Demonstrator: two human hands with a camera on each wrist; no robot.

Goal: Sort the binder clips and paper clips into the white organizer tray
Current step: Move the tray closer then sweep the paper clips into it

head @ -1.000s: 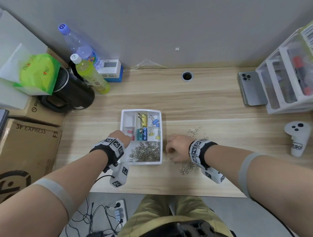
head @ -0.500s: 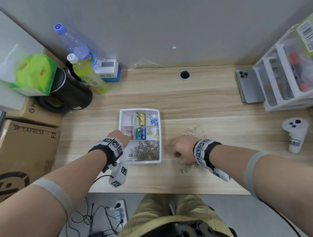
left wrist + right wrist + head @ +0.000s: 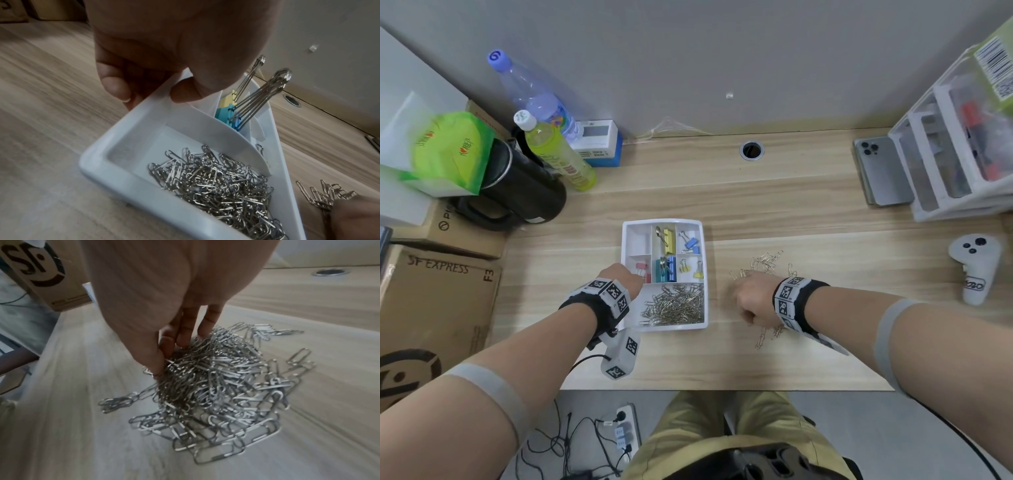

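The white organizer tray (image 3: 674,326) lies mid-table. Its front compartment holds a heap of silver paper clips (image 3: 674,305). The smaller compartments hold binder clips: yellow (image 3: 667,236), blue (image 3: 691,244), teal (image 3: 666,269) and pink (image 3: 643,269). My left hand (image 3: 625,279) grips the tray's left rim (image 3: 115,138), thumb inside and fingers outside. To the right of the tray, loose paper clips (image 3: 765,263) lie scattered on the wood. My right hand (image 3: 751,298) is down on them. In the right wrist view its thumb and fingers (image 3: 180,337) close on a bunch from the pile (image 3: 216,386).
A phone (image 3: 883,171) and a clear drawer unit (image 3: 955,154) stand at the back right, with a white controller (image 3: 976,270) at the right. Bottles (image 3: 558,154), a black kettle (image 3: 524,188) and cardboard boxes (image 3: 431,301) crowd the left. A cable hole (image 3: 751,150) is near the wall.
My right hand has shifted a little to the right, away from the tray's edge and onto the loose paper clips. The left hand has stayed on the tray's rim.
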